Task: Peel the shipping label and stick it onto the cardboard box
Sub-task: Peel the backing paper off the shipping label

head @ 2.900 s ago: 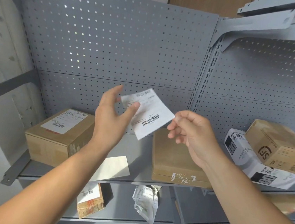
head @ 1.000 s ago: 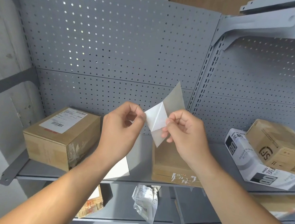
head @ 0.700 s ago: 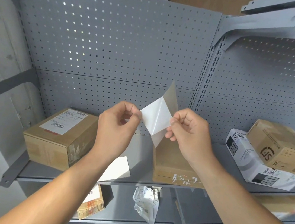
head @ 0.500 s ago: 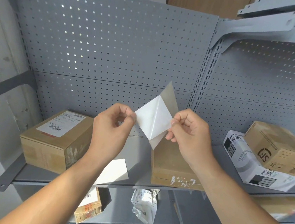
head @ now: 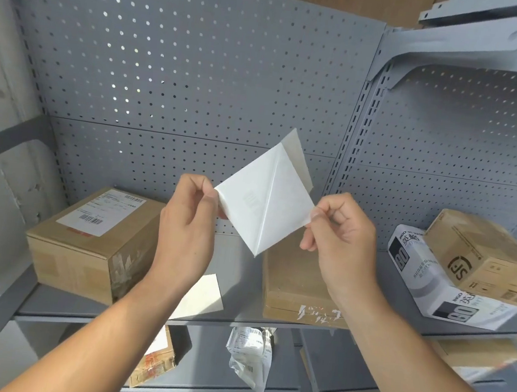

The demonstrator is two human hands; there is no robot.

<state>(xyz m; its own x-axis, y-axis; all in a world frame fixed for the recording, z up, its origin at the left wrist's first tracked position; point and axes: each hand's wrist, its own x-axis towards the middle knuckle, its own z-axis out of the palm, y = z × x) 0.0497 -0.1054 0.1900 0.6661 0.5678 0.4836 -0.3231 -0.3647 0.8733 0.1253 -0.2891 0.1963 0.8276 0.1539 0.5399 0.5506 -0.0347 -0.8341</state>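
Both forearms reach up toward the shelf. Left hand (head: 188, 223) pinches the label's (head: 249, 207) left corner between thumb and forefinger. Right hand (head: 340, 240) pinches the right corner of the backing (head: 298, 158), other fingers curled. Label is held in the air between the hands, blank side toward the person, a diagonal line running across it; the backing shows tan behind its upper edge, partly separated.

Behind and below the label: bare box (head: 297, 284) flat on the shelf (head: 239, 267), torn tape on its front edge. A loose tan sheet (head: 204, 296) lies to its left. Further left, a labelled box (head: 91, 241). Right: a white carton (head: 427, 289) with a brown box (head: 482, 260) tilted on it. Pegboard (head: 200, 70) backs everything.
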